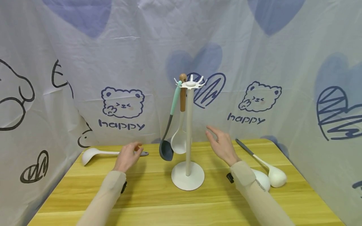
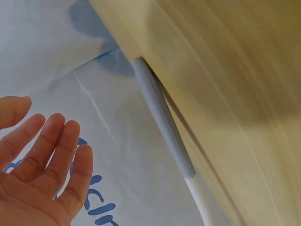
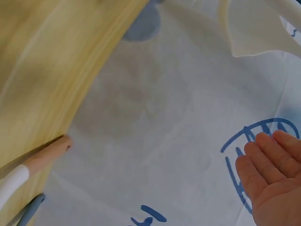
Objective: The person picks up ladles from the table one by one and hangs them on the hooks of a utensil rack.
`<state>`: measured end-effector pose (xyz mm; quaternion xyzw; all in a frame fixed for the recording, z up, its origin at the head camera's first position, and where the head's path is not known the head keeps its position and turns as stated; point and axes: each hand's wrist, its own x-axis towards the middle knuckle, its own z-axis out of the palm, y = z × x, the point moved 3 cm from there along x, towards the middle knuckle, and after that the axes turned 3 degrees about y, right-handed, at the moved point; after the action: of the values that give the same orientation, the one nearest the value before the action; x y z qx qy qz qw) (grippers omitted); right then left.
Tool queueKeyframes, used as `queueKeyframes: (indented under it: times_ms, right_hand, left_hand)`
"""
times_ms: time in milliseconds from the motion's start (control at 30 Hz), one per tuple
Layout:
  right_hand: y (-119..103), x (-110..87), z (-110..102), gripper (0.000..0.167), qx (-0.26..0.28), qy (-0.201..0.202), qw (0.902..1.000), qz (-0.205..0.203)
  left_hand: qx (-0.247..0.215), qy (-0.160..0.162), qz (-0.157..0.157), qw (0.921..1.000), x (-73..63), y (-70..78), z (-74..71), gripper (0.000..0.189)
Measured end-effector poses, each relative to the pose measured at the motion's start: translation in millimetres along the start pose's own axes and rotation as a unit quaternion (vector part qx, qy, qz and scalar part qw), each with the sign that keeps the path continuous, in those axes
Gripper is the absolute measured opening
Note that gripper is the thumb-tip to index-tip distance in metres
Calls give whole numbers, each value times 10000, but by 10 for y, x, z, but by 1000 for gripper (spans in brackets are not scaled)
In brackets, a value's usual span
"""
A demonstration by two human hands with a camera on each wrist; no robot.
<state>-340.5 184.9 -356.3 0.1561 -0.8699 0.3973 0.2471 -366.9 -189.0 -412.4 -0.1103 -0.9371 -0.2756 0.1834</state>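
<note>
My left hand (image 1: pixel 128 157) is above a white ladle (image 1: pixel 106 153) with a grey handle, lying at the table's back left. In the left wrist view, the grey handle (image 2: pixel 162 117) is apart from my relaxed fingers (image 2: pixel 63 150). Over the table, right of a white utensil stand (image 1: pixel 189 131), is my right hand (image 1: pixel 223 146), fingers extended and holding nothing. From the stand's hooks hang a dark ladle (image 1: pixel 166 150) with a mint handle and a white utensil (image 1: pixel 178 142) with a wooden handle.
At right lies a white ladle (image 1: pixel 277 176) with a dark grey handle. Beside it is another white utensil (image 1: pixel 262 179), partly covered by my right sleeve. A wooden handle (image 3: pixel 49 154) shows in the right wrist view. A printed cloth (image 1: pixel 158 40) surrounds the wooden table (image 1: pixel 158 201).
</note>
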Motion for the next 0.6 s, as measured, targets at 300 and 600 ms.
queueKeyframes:
  times_ms: [300,600]
  right_hand:
    - [143,-71,15,50,-202,-170,9995,195]
    - [233,-120,25,48,-223,-369,9983,380]
  left_hand:
    - [104,-75,-131,9998,-20,-87,0,32]
    - [134,-102,-176,9997,1,-114,16,32]
